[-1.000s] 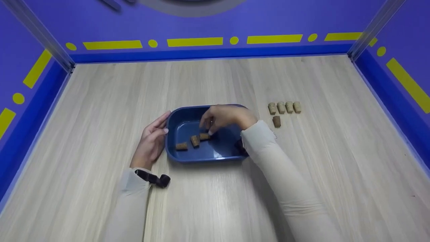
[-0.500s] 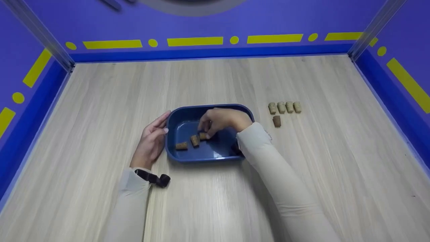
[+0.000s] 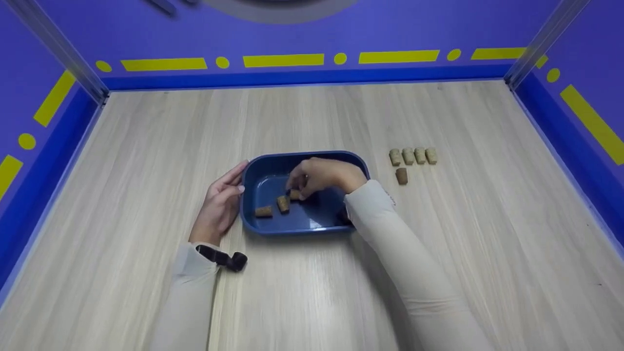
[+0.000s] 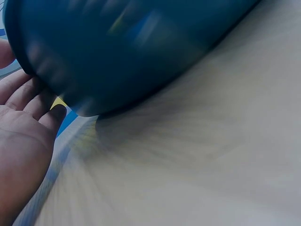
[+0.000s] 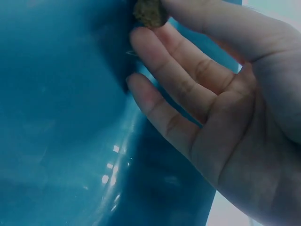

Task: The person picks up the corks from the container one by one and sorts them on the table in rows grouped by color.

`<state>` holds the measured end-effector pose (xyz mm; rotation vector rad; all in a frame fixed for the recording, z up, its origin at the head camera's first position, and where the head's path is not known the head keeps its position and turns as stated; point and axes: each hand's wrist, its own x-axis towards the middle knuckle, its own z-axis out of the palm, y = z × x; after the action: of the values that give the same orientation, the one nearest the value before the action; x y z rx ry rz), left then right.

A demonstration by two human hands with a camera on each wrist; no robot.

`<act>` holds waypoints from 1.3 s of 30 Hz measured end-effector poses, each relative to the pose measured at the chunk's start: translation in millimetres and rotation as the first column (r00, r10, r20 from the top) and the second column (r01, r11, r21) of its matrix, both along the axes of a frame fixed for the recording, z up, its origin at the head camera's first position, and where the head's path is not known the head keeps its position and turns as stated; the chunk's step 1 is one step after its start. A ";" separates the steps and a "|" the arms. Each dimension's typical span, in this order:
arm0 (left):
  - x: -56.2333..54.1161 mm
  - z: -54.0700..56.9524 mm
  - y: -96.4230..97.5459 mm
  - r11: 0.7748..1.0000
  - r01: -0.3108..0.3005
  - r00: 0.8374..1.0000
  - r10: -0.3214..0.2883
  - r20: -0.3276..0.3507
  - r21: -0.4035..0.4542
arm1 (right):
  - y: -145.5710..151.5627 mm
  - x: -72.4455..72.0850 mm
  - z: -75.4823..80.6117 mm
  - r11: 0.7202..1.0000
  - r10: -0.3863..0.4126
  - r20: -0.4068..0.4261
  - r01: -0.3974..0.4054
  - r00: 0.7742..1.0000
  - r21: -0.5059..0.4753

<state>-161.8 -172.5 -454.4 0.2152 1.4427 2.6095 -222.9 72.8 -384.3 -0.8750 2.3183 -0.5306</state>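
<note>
In the head view a dark blue rectangular tray (image 3: 292, 232) sits mid-table. My left hand (image 3: 220, 207) holds its left end, thumb at the rim and fingers along the outer wall; the left wrist view shows those fingers (image 4: 28, 96) partly hidden behind the tray. Reaching into the tray, my right hand (image 3: 319, 174) pinches a brown cork (image 3: 295, 194) between thumb and forefinger. In the right wrist view this cork (image 5: 150, 13) shows at the top, the other fingers spread beside it. Two more brown corks, a middle one (image 3: 282, 204) and a left one (image 3: 263, 211), lie on the tray floor.
Right of the tray stands a row of several pale corks (image 3: 413, 156) on the wood-grain table (image 3: 487, 234). One darker brown cork (image 3: 401, 176) is just in front of the row's left end. Blue-purple panels (image 3: 292, 39) enclose the table at back and sides.
My right hand has moved slightly left and closed thumb and forefinger on the cork, which has shifted a little up in the head view. The left hand and tray keep their place.
</note>
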 end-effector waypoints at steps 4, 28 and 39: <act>-0.4 -0.8 -0.5 1.000 0.002 1.000 -0.002 0.001 -0.004 | 4.2 -2.1 2.1 0.998 0.034 -0.018 -0.035 0.999 -0.051; -0.2 -1.0 -0.8 1.000 0.015 1.000 -0.015 -0.009 0.013 | 44.4 -2.3 37.7 0.976 -0.071 -0.074 0.054 0.995 -0.210; 0.6 0.3 -0.4 1.000 0.013 1.000 -0.014 -0.007 -0.016 | 70.9 2.5 46.7 0.953 -0.148 -0.028 0.135 0.989 -0.270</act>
<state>-161.3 -173.0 -454.1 0.2313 1.4589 2.5879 -220.4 143.6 -337.6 -0.8542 2.4013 -0.9112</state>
